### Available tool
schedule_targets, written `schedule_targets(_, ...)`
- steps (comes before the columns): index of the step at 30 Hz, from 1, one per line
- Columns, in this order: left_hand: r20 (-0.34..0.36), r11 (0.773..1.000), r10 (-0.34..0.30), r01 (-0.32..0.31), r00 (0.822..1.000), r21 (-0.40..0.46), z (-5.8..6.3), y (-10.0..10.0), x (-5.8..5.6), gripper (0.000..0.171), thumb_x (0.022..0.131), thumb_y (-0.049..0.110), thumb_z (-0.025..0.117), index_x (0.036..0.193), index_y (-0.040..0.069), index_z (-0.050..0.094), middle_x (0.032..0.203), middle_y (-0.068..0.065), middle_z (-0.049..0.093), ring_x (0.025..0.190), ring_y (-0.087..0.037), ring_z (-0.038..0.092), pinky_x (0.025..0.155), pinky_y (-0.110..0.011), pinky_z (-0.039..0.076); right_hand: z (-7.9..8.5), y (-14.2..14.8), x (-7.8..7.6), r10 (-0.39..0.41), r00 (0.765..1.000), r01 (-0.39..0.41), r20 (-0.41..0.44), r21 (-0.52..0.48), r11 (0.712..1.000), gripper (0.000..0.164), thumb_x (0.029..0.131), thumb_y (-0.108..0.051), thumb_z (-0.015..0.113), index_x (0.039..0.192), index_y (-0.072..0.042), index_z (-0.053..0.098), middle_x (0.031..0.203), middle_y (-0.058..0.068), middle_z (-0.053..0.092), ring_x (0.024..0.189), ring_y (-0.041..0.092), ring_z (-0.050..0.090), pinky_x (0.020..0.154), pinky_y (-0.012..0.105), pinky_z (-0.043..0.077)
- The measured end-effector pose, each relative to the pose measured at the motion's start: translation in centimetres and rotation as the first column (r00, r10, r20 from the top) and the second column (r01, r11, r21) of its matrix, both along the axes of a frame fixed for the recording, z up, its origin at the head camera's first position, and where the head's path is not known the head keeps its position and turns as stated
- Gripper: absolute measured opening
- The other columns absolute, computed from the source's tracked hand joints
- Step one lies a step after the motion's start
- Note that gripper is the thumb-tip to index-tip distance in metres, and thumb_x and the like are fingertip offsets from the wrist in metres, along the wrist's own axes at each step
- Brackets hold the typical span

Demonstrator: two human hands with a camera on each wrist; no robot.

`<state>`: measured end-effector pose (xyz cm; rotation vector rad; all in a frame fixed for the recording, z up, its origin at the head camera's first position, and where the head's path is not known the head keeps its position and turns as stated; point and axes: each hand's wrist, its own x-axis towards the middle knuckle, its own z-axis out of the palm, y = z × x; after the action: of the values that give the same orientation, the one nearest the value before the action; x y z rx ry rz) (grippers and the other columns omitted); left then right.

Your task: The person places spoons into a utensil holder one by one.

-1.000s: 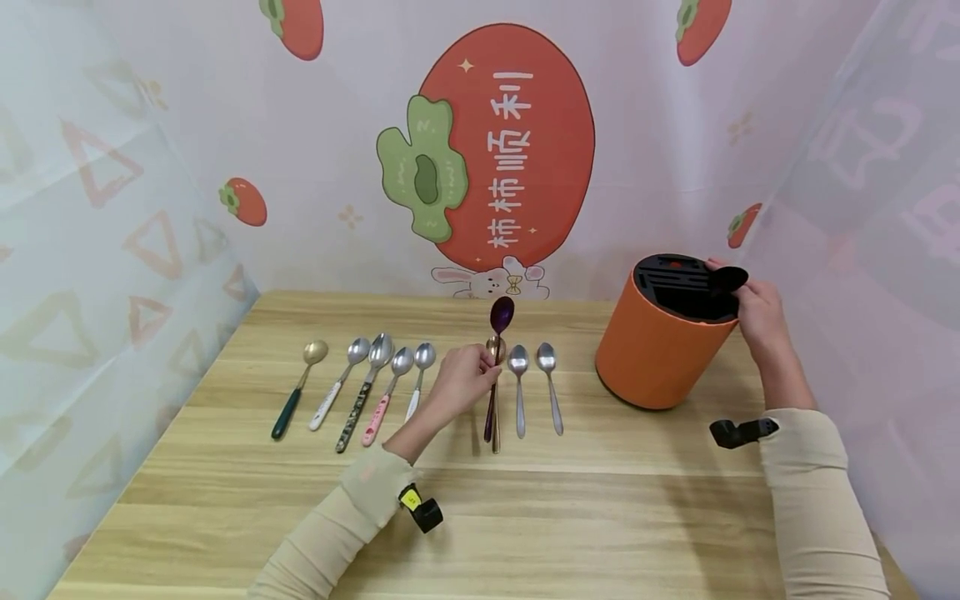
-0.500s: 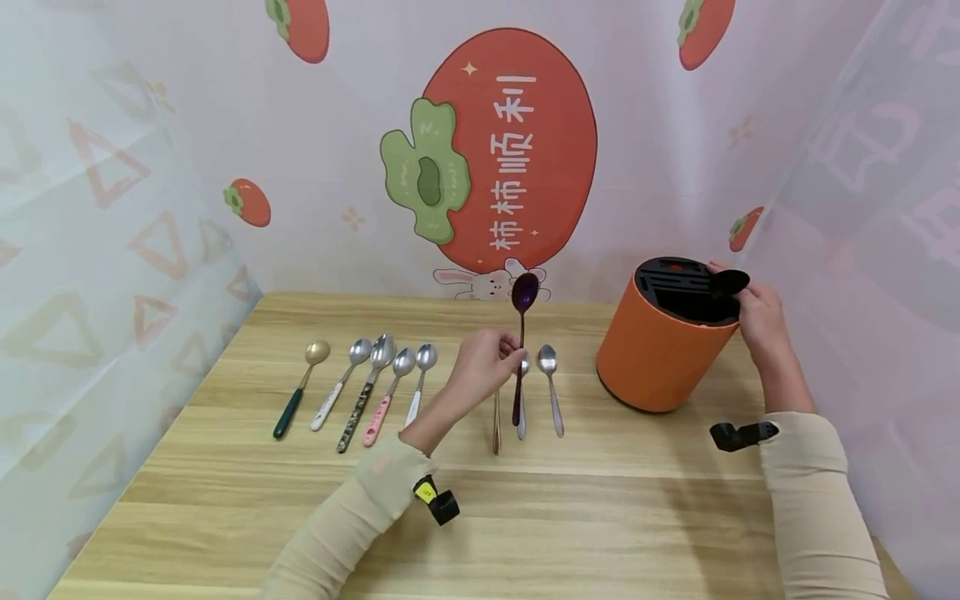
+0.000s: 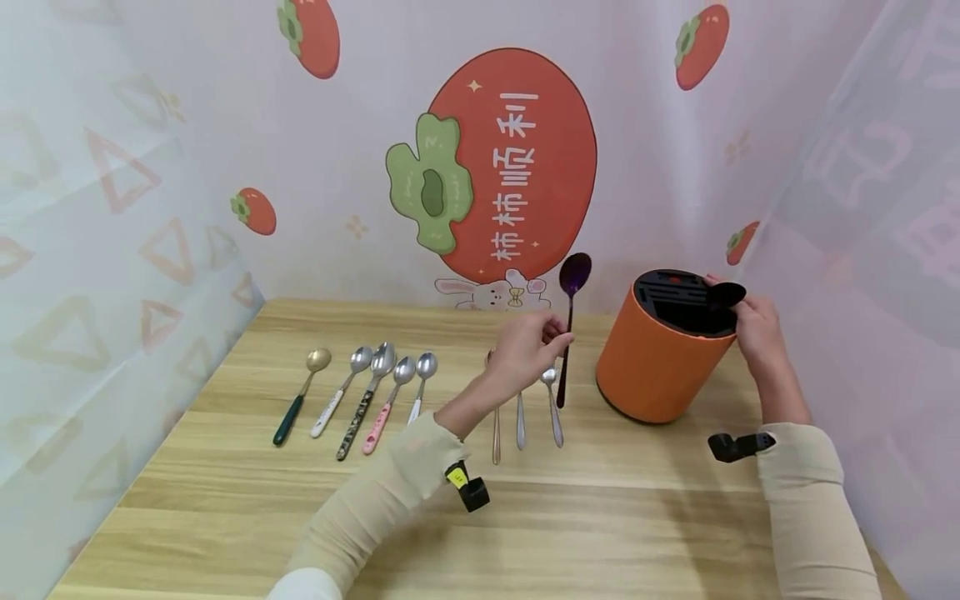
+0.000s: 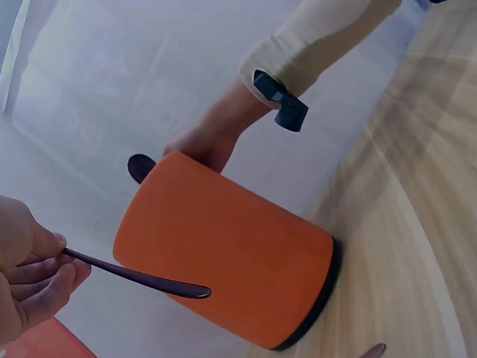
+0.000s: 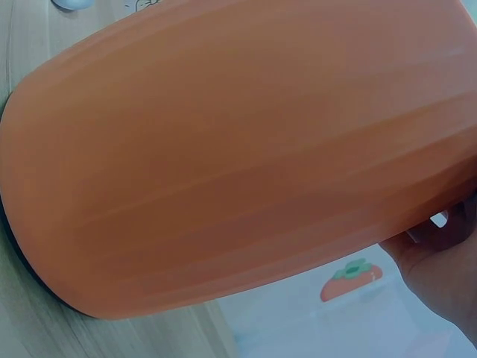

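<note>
My left hand (image 3: 528,354) pinches a dark purple spoon (image 3: 575,275) by its thin handle, bowl up, above the table and short of the orange utensil holder (image 3: 660,367). In the left wrist view the handle end of the purple spoon (image 4: 141,277) shows in front of the holder's wall (image 4: 223,246). My right hand (image 3: 761,333) grips the holder's right side at the black slotted top. Beside its fingers a black spoon (image 3: 725,294) stands in the holder with its bowl above the rim. In the right wrist view the orange wall (image 5: 238,149) hides most of this hand (image 5: 447,261).
Two silver spoons (image 3: 557,421) and a copper-coloured spoon (image 3: 496,437) lie under and beside my left hand. Farther left are a green-handled spoon (image 3: 288,421), a pink-handled spoon (image 3: 377,429) and several others. A printed curtain (image 3: 315,150) stands behind the wooden table (image 3: 585,525).
My left hand has lifted the purple spoon from beside the copper-coloured one and carried it right, towards the holder. The right hand has kept its place on the holder.
</note>
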<state>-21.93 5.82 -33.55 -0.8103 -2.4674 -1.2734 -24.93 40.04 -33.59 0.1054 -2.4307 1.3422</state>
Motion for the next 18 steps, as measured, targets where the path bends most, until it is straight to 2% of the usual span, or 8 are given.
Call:
schedule_targets(4, -0.024, 0.999, -0.036, 0.036, 0.999, 0.034, 1.2, 1.2, -0.1, 0.010, 0.088, 0.018, 0.065, 0.089, 0.008, 0.064, 0.077, 0.001, 0.065, 0.066, -0.002, 0.060, 0.059, -0.012, 0.047, -0.1, 0.0, 0.1, -0.006, 1.000, 0.006, 0.003, -0.012, 1.000, 0.043, 0.102, -0.029, 0.033, 0.131, -0.005, 0.051, 0.132, -0.020, 0.051, 0.120, -0.009, 0.041, 0.094, 0.001, 0.028)
schedule_targets(9, -0.099, 0.997, -0.058, 0.064, 0.993, 0.052, 2.6, 2.6, -0.1, 0.008, 0.088, 0.017, 0.065, 0.087, 0.008, 0.064, 0.076, 0.003, 0.064, 0.067, 0.000, 0.058, 0.060, -0.010, 0.045, -0.5, 0.0, 0.2, -0.001, 1.000, 0.001, -0.008, -0.030, 1.000, 0.040, 0.102, -0.023, 0.034, 0.129, 0.000, 0.051, 0.127, -0.021, 0.054, 0.117, -0.011, 0.042, 0.092, -0.001, 0.028)
schedule_targets(15, -0.185, 0.994, -0.086, 0.098, 0.979, 0.057, 4.8, 4.4, -0.3, 0.008, 0.087, 0.016, 0.065, 0.085, 0.008, 0.063, 0.075, 0.002, 0.065, 0.066, 0.000, 0.060, 0.060, -0.009, 0.044, -0.6, 0.1, 0.2, 0.014, 1.000, -0.015, -0.025, -0.046, 0.999, 0.039, 0.101, -0.023, 0.035, 0.130, -0.002, 0.051, 0.128, -0.021, 0.054, 0.115, -0.012, 0.043, 0.091, 0.000, 0.029)
schedule_targets(18, -0.218, 0.995, -0.083, 0.093, 0.972, 0.039, 5.6, 5.3, -0.4, 0.009, 0.087, 0.017, 0.065, 0.084, 0.009, 0.063, 0.075, 0.003, 0.066, 0.066, 0.001, 0.059, 0.060, -0.008, 0.042, -0.4, 0.0, 0.2, 0.014, 1.000, -0.015, -0.027, -0.043, 0.999, 0.040, 0.102, -0.023, 0.034, 0.130, -0.001, 0.051, 0.129, -0.020, 0.053, 0.117, -0.010, 0.043, 0.092, 0.000, 0.029)
